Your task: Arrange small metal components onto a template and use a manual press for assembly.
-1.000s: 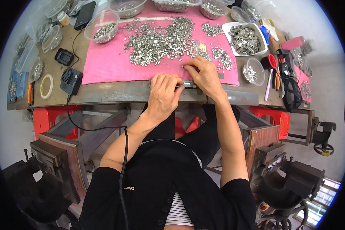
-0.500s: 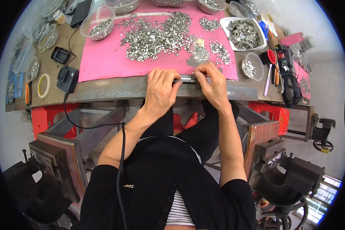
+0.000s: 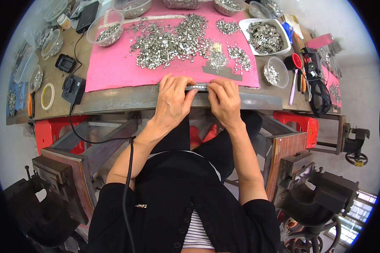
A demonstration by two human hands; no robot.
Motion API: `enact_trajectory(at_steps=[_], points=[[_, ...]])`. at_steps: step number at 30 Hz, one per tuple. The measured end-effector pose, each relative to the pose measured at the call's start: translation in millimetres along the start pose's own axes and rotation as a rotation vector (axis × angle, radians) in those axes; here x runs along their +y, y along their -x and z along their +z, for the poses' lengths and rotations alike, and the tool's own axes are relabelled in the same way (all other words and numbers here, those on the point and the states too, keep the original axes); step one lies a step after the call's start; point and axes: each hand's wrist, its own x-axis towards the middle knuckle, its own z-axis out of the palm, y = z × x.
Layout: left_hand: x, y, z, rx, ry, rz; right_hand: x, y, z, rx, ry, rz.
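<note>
At the bench's front edge, my left hand (image 3: 171, 101) curls over the left part of a narrow metal bar (image 3: 197, 88) with a row of small shiny pieces along it. Its thumb presses on the near side. My right hand (image 3: 225, 100) has its fingers drawn together at the bar's right end; what they pinch is hidden. Just beyond lie a flat grey plate (image 3: 223, 73), a pile of thin metal pins (image 3: 217, 60) and a heap of small silver metal pieces (image 3: 164, 48) on the pink mat (image 3: 114, 78).
A white tray (image 3: 288, 45) of metal parts and a clear tub (image 3: 286, 78) stand at right, near a red-headed tool (image 3: 297, 61). At left are a clear bowl (image 3: 117, 22), a black charger (image 3: 73, 88) and a tape roll (image 3: 48, 96). A black cable (image 3: 130, 168) hangs over my left arm.
My right hand has come down and slightly left, closer to my left hand, uncovering more of the grey plate. My left hand stays at the bar, and the view has shifted slightly.
</note>
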Motion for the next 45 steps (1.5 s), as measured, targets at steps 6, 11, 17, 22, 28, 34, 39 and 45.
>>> enact_trajectory(at_steps=[6, 11, 17, 22, 28, 34, 39, 45], points=[[-0.4, -40.2, 7.1, -0.059, -0.029, 0.036, 4.5, 10.8, 3.5, 0.073, -0.141, 0.062], [-15.5, -73.6, 32.7, -0.216, -0.102, 0.183, 5.6, 15.3, -1.2, 0.150, -0.284, 0.260], [-18.1, -87.4, 50.5, -0.385, -0.246, 0.141, 3.7, 15.6, -1.6, 0.179, -0.294, 0.330], [-1.0, -77.9, 53.4, -0.265, -0.409, 0.147, 5.8, 17.3, 0.5, 0.185, -0.299, 0.324], [3.9, -75.6, 57.3, -0.284, -0.490, 0.196, 3.2, 16.3, 0.6, 0.200, -0.298, 0.346], [-1.9, -73.6, 60.6, -0.258, -0.419, 0.168, 5.5, 17.0, 1.6, 0.204, -0.272, 0.304], [-9.7, -73.0, 59.9, -0.228, -0.265, 0.166, 3.5, 14.0, -1.9, 0.182, -0.311, 0.376], [-24.0, -72.7, 25.9, -0.248, -0.143, 0.052, 28.4, -3.7, -18.2, 0.078, -0.222, 0.343]])
